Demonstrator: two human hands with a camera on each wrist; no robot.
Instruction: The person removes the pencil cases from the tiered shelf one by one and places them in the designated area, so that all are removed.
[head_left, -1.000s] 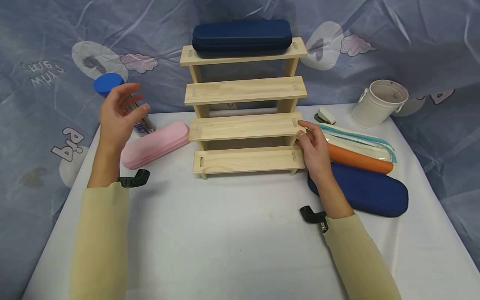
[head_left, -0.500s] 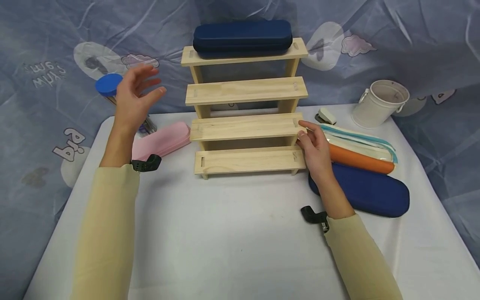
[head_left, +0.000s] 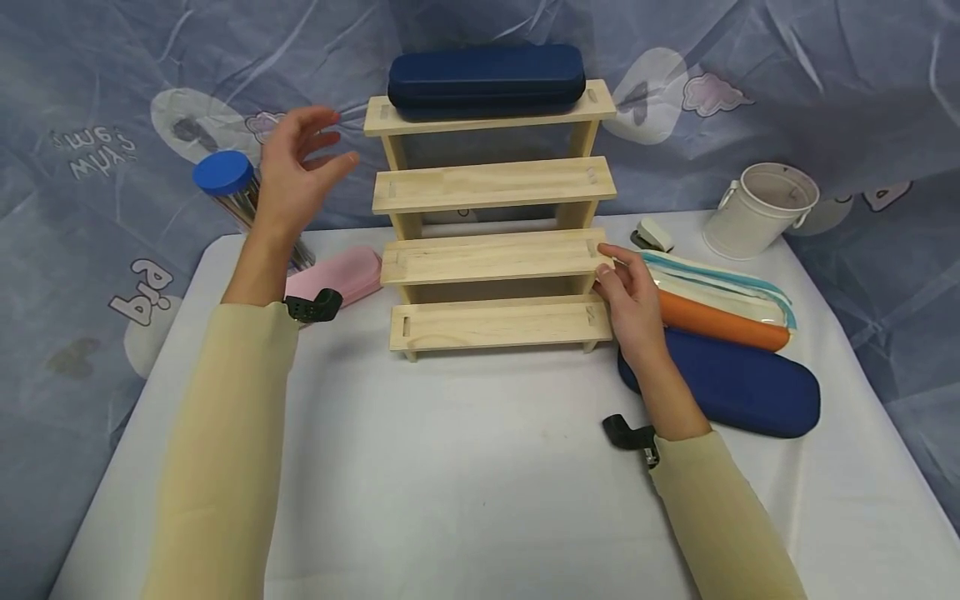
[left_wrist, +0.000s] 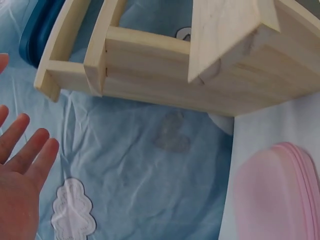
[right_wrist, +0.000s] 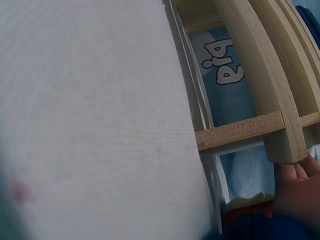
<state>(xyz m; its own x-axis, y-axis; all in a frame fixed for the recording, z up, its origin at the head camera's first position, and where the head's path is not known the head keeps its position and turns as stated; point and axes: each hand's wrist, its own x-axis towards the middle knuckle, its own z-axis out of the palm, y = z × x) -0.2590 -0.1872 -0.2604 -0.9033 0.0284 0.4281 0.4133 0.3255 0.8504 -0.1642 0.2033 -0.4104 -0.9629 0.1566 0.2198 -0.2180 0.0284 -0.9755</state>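
Observation:
A tiered wooden rack (head_left: 491, 257) stands at the back of the table, with a dark blue zip case (head_left: 486, 79) lying on its top step. My right hand (head_left: 633, 312) grips the right end of the second step from the bottom, and its fingertips (right_wrist: 285, 172) show at the end of that board in the right wrist view. Raised in the air to the left of the rack, my left hand (head_left: 296, 179) has spread fingers and holds nothing. Beyond its wrist is a clear tube with a blue lid (head_left: 223, 172). Partly hidden by the left forearm lies a pink case (head_left: 352, 275).
Right of the rack lie an orange-and-clear pouch (head_left: 723, 321) with a teal zip, a navy case (head_left: 738, 383) and a small white-and-black stapler-like thing (head_left: 652, 233). A white bucket (head_left: 763, 210) stands at the back right. Grey-blue patterned cloth (head_left: 97, 275) hangs behind the white table (head_left: 480, 467).
My left hand has moved up and to the right, from in front of the blue-lidded tube towards the rack, uncovering more of the tube. The right hand has kept its place on the rack.

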